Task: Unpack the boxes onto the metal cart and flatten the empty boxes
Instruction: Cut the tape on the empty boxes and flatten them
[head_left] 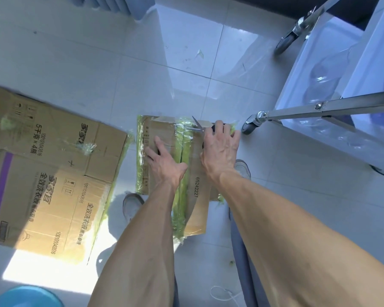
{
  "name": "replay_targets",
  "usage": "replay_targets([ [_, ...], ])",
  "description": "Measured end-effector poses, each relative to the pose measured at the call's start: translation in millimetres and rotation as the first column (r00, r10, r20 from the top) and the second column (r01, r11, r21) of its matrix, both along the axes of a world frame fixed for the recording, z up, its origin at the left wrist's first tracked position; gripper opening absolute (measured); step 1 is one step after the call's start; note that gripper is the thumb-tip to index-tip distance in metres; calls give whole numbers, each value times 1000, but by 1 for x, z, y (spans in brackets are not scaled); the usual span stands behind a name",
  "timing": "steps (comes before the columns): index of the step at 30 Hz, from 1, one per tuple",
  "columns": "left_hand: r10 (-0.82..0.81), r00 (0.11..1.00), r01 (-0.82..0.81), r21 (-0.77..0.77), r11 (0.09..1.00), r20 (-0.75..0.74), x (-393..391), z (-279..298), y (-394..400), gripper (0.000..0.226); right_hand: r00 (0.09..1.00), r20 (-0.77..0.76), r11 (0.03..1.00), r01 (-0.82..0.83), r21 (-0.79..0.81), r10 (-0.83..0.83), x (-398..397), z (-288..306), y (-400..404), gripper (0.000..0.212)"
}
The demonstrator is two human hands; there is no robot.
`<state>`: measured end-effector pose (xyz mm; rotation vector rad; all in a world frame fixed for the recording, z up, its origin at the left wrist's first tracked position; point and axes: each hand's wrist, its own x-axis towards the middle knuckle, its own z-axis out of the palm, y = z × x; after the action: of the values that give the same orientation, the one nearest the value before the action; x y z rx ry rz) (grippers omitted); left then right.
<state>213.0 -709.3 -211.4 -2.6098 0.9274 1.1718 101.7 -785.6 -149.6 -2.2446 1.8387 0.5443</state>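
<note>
Left hand: the left hand (164, 161) is lying flat, fingers spread and straight, pressing down on the brown cardboard box wrapped in green tape (164, 138) in the middle of the frame.

Right hand: the right hand (221, 147) is curling tightly around the black handles of the steel scissors (198, 126), whose blades are parted and pointing to the upper left, over the tape at the box's far end.

Box: it is sitting closed on the pale tiled floor (98, 67), between the person's two grey shoes; its contents are hidden.

Flattened boxes: two large brown printed cardboard boxes (53, 173) are lying flat at the left of the frame, overlapping, just beside the taped box.

Metal cart: the steel-framed cart on castor wheels (319, 107) is standing at the right, one castor near the box's far right corner; clear plastic bottles are showing dimly through its white trays.

Open room: bare tiles are stretching across the upper middle, scattered with small green tape scraps.

Lower left corner: a round blue object (27, 296) is showing partly.
</note>
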Motion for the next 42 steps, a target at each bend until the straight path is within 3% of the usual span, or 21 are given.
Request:
replay_targets([
  [5,-4,1000,4,6,1000,-13,-1,4,-2,121,997,-6,996,-72,56,73,0,7,23,27],
  [11,28,999,-29,-24,999,-21,0,8,9,119,995,52,996,-82,47,80,20,13,-3,32],
  [20,90,993,-98,-113,989,-74,19,11,16,115,968,-64,939,-216,268,241,24,14,-2,50],
  [25,108,993,-112,-89,990,-45,14,11,11,112,968,-92,944,-203,260,233,29,13,-5,22],
  [30,111,993,-113,-83,990,-31,7,10,9,110,983,-1,937,-175,302,184,33,16,-2,27],
  [36,-35,999,36,-22,999,36,7,7,8,113,987,99,942,-148,301,123,34,20,0,22],
  [39,-17,998,17,-6,1000,59,8,8,-5,123,988,103,942,-145,302,119,25,19,-1,17],
  [42,-14,1000,14,32,999,9,13,11,-24,131,992,12,962,-125,242,126,17,12,7,14],
])
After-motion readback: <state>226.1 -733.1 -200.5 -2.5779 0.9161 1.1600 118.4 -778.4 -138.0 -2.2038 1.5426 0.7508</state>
